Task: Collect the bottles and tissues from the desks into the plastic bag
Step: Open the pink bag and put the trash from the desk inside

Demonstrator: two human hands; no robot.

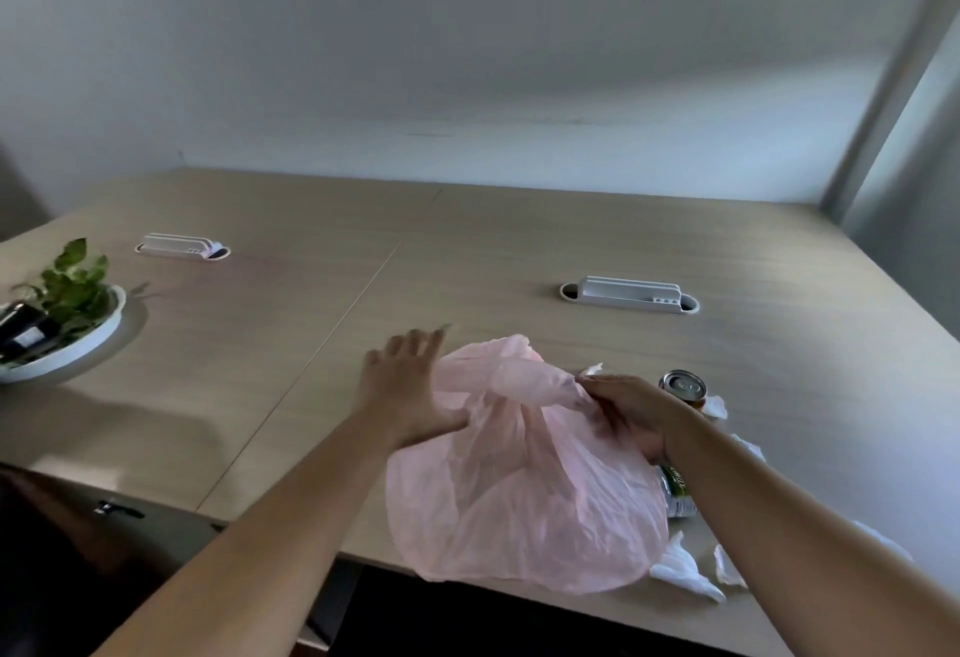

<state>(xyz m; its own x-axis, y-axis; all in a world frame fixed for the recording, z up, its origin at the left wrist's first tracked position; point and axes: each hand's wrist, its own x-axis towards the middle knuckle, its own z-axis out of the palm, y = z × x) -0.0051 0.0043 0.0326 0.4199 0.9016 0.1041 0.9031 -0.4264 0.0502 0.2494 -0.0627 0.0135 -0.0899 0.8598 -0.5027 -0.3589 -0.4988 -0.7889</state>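
From the head camera, a thin, crumpled pink plastic bag [524,490] lies on the light wood-grain desk [311,344], its lower bulge reaching the near edge. The left hand [402,386] rests against the bag's left upper side with the fingers spread wide and pointing away toward the far edge — it grips nothing. The right hand [631,409] lies on the bag's upper right, fingers curled around a twisted, bunched neck of pink plastic that runs leftward from the fingertips.

Just right of the right hand stands an upright metal drinks can with a silver pull-tab top [684,387], and a second can with a green label [675,492] lies tipped on its side, touching the bag's right edge below the wrist. Crumpled white tissues [683,570] are scattered along the near-right part of the desk, some beside the bag's lower right corner, one beside the upright can, and a scrap just beyond the right fingertips.

Further back, two white plastic cable-port covers are set in the desk top — one [629,294] behind the bag, one [182,246] toward the far left. At the left edge sits a white shallow bowl with a green leafy plant [72,323].
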